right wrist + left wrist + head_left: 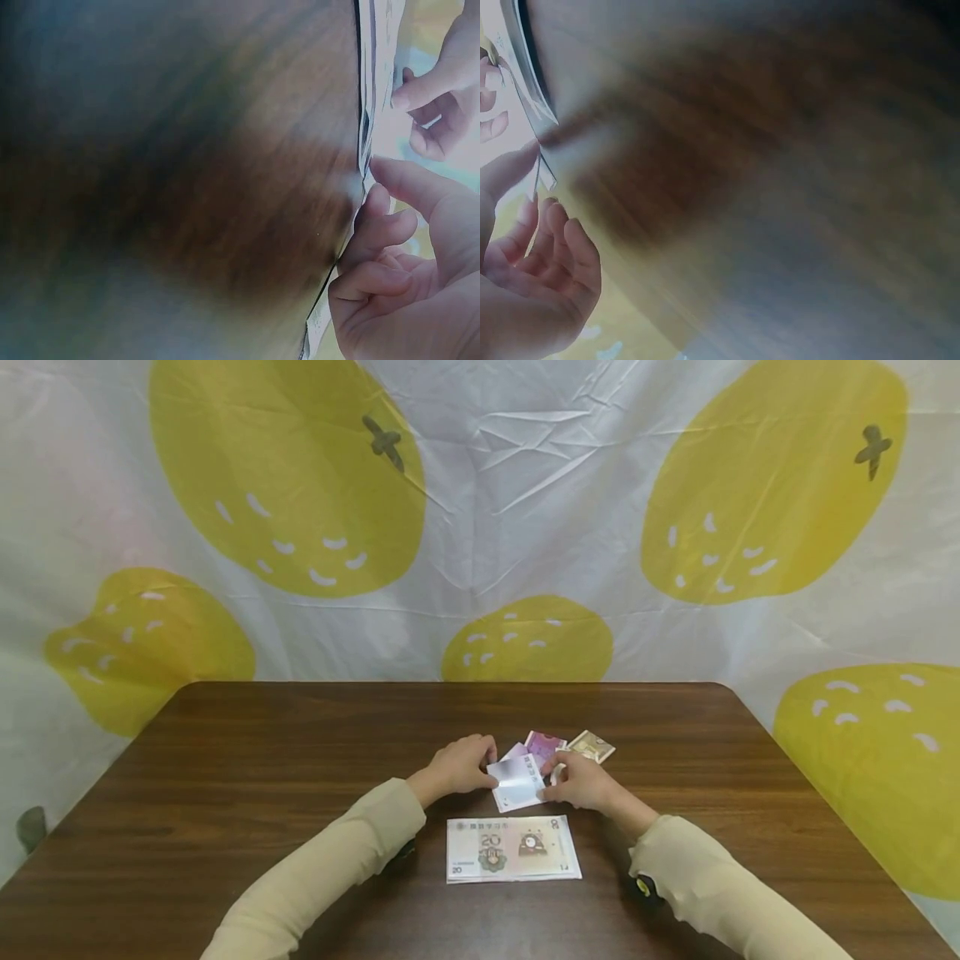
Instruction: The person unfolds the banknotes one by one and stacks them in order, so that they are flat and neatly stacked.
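Note:
A pale banknote [517, 783] with a bright sheen is held between the two hands at the middle of the table. The left hand [457, 766] pinches its left edge, thumb in front and fingers behind. At its right edge, the right hand [583, 782] pinches with thumb and fingertips. Behind it lie a lilac note [514, 751], a magenta note [544, 745] and a tan note [593, 746], fanned out and partly covered. Nearer the person is a small stack of banknotes [517, 852], its top one marked 20. Both wrist views show the papers edge-on.
The brown wooden table [285, 735] has rounded far corners. A white cloth [480, 527] printed with yellow lemons hangs behind its far edge. Long pale sleeves cover both forearms, and a dark round device [647, 888] sits under the right wrist.

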A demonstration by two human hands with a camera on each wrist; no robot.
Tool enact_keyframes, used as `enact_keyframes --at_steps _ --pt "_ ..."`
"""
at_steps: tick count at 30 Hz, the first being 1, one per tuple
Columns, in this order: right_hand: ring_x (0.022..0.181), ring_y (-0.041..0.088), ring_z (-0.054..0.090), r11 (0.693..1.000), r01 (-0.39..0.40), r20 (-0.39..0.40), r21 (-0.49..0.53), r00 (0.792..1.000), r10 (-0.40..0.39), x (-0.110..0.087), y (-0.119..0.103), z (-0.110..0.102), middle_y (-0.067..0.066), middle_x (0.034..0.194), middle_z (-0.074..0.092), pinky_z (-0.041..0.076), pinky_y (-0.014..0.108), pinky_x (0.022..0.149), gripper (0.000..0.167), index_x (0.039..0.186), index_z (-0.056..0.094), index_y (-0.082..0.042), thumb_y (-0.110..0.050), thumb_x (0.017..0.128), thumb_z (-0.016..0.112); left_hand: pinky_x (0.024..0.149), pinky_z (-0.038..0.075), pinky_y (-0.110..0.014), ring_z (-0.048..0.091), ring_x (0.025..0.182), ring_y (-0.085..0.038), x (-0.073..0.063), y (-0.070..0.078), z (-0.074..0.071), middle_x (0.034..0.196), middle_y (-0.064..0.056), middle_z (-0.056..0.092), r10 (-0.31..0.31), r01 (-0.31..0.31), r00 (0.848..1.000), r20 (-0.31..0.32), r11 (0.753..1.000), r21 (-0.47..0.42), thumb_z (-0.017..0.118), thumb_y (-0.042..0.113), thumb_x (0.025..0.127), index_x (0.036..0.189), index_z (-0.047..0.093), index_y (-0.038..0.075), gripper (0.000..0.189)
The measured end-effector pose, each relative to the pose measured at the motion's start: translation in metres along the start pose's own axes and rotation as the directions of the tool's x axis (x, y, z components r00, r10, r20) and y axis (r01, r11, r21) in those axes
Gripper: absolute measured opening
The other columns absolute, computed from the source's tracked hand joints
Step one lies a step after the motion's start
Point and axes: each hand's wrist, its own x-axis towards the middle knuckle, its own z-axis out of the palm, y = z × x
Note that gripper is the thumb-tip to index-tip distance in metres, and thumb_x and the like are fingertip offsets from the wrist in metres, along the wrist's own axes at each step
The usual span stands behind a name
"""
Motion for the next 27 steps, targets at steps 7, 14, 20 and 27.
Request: enact_keyframes --at_steps 7,14,20,27 --pt "0.043 0.011 0.04 1.0 -0.002 0.023 0.019 1.0 0.001 -0.001 0.001 0.0 0.001 0.056 0.043 0.034 0.023 0.039 0.024 0.088 0.056 -0.006 -0.01 0.071 0.072 0.052 0.036 -0.025 0.046 0.059 -0.01 -0.001 -0.002 -0.001 0.064 0.006 0.049 0.031 -0.035 0.998 -0.057 0.996 -0.087 0.066 0.019 0.077 0.073 0.053 0.014 0.015" --pt "0.046 0.011 0.044 0.998 0.05 0.006 0.04 0.999 -0.05 -0.003 0.004 -0.002 0.001 0.054 0.05 0.034 0.023 0.041 0.012 0.079 0.059 -0.004 -0.01 0.074 0.068 0.05 0.041 -0.023 0.049 0.052 -0.011 -0.005 -0.006 -0.005 0.061 0.002 0.051 0.051 -0.066 0.997 -0.054 0.936 -0.346 0.067 0.01 0.078 0.073 0.056 0.007 0.012" --pt "0.049 0.011 0.044 0.992 0.033 -0.009 0.119 0.999 -0.032 -0.005 0.005 -0.006 0.0 0.056 0.05 0.034 0.024 0.043 0.01 0.08 0.063 -0.002 -0.011 0.077 0.066 0.047 0.042 -0.025 0.049 0.051 -0.015 -0.011 -0.006 -0.009 0.06 -0.001 0.052 0.024 -0.033 0.999 -0.026 0.858 -0.513 0.065 0.007 0.078 0.076 0.055 0.003 0.011" --pt "0.046 0.008 0.037 0.939 -0.009 0.03 0.344 1.0 -0.001 -0.009 0.004 -0.014 0.001 0.058 0.048 0.029 0.02 0.042 0.019 0.088 0.06 0.004 -0.014 0.082 0.061 0.049 0.041 -0.026 0.047 0.055 -0.013 -0.017 -0.008 -0.011 0.065 -0.005 0.053 -0.003 -0.001 1.0 -0.005 0.729 -0.685 0.062 0.007 0.081 0.081 0.054 -0.001 0.011"
